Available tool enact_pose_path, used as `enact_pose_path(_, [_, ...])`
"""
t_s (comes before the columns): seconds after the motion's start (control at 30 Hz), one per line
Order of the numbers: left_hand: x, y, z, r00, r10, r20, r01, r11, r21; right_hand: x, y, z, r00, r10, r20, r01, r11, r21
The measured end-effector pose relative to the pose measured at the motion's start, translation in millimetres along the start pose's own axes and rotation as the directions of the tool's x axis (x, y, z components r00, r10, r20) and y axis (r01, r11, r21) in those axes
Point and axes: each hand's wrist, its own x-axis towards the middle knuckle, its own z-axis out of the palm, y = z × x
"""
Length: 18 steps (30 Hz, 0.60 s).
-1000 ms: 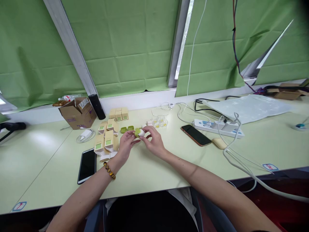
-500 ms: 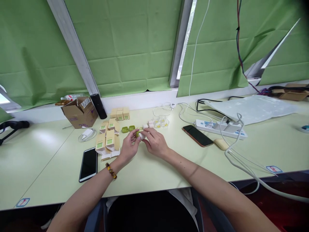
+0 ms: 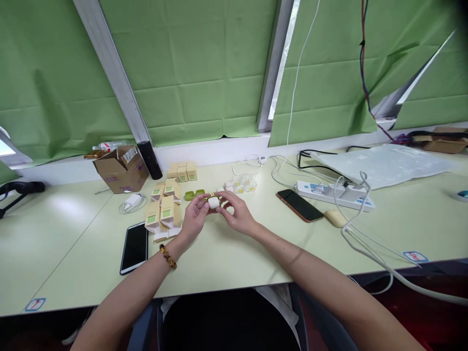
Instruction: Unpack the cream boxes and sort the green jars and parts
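Observation:
Between my two hands is a small white rounded block point(image 3: 214, 203) seated in a green shell, whose dark and yellow-green rim shows around it. My left hand point(image 3: 195, 214) grips its left side, thumb at the near edge. On the right side, my right hand point(image 3: 237, 213) pinches it with thumb and fingers. Just beyond, two olive-green square shells point(image 3: 194, 195) lie on the table. Small white-pink blocks point(image 3: 228, 186) and several clear cups with yellow bits point(image 3: 244, 183) are behind my right hand. Its exact kind is too small to make out.
Several small tan cartons point(image 3: 164, 212) stand left of my hands, more cartons point(image 3: 182, 171) behind. A large phone point(image 3: 134, 248) lies at front left, another phone point(image 3: 300, 205) at right beside a power strip point(image 3: 334, 195) with trailing cables. A cardboard box point(image 3: 122, 170) and black cylinder point(image 3: 149, 161) stand at the back.
The white block, earlier in my right fingers against the green shell, now sits in the shell with its face turned up. My right hand has shifted to hold the shell's right side.

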Motion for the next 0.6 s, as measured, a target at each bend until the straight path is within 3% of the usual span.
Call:
enact_pose_path(0.1, [-2.7,0.5,-1.3,0.994,0.105,-0.02,-0.099,0.976,0.194,0.7,-0.7,1.8,0.996,0.09,0.016,-0.091,0.993,0.081])
enact_pose_path(0.17, [-4.6,1.1,-1.6,0.982,0.191,0.002,-0.176,0.901,0.397,0.9,-1.0,3.4,0.989,0.148,0.005,-0.147,0.978,0.145])
enact_pose_path(0.23, [-5.2,1.2,-1.4,0.979,0.202,0.018,-0.184,0.845,0.503,0.5,-0.4,5.6,0.976,0.217,-0.008,-0.21,0.952,0.222])
enact_pose_path(0.37, [0.3,-2.3,-2.6,0.994,0.085,-0.07,-0.05,0.914,0.402,-1.1,2.5,10.2,0.953,0.296,0.06,-0.3,0.897,0.325])
enact_pose_path(0.6, [10.8,-8.4,-10.0,0.988,-0.129,-0.087,0.134,0.989,0.056,-2.7,6.8,10.0,0.982,0.166,0.089,-0.179,0.97,0.165])
